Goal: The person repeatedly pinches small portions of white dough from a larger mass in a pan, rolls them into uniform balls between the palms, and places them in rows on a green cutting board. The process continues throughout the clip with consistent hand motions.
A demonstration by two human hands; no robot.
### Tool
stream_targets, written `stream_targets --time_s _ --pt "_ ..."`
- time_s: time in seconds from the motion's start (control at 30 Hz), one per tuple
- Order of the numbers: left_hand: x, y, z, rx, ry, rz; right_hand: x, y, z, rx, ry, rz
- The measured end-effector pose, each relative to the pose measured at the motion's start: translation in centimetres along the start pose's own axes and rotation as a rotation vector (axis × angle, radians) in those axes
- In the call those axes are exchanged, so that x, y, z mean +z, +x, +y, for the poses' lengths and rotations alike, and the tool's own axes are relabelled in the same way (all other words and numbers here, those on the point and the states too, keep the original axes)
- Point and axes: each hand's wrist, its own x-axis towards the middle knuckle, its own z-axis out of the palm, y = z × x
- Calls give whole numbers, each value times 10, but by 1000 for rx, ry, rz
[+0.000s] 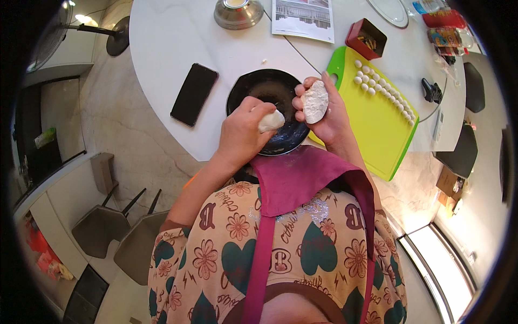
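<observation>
Over a round black bowl (pixel 264 83), my left hand (pixel 243 127) is closed on a smooth white piece of dough (pixel 271 122). My right hand (pixel 335 116), palm up beside the bowl's right rim, has its fingers curled round a larger white lump of dough (pixel 315 102) with a rough, crumbly face. Small white dough balls (pixel 372 81) sit in rows along the top right side of a lime-green cutting board (pixel 377 137), which lies just right of my right hand. The bottom of the bowl is partly hidden by my left hand.
Left of the bowl lies a black phone (pixel 195 95). Farther back are a metal bowl (pixel 238 15), a printed sheet (pixel 303 19) and a red box (pixel 366 39) with small pieces inside. A black game controller (pixel 431 90) and bottles (pixel 450 38) line the right side.
</observation>
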Motion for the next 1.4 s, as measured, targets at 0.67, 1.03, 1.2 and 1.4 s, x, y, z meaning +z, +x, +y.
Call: stream_targets --time_s 0.67,1.03,1.2,1.4 --pt "13 68 -27 -235 640 -319 -12 -41 -25 -87 -255 -134" --pt "20 71 -37 -301 542 -476 -38 -55 -38 -130 -286 -28" --pt "31 76 -45 -140 413 -528 -37 -60 -41 -158 -295 -49" --pt "37 79 -32 -7 421 -687 -46 -64 -45 -167 -239 24"
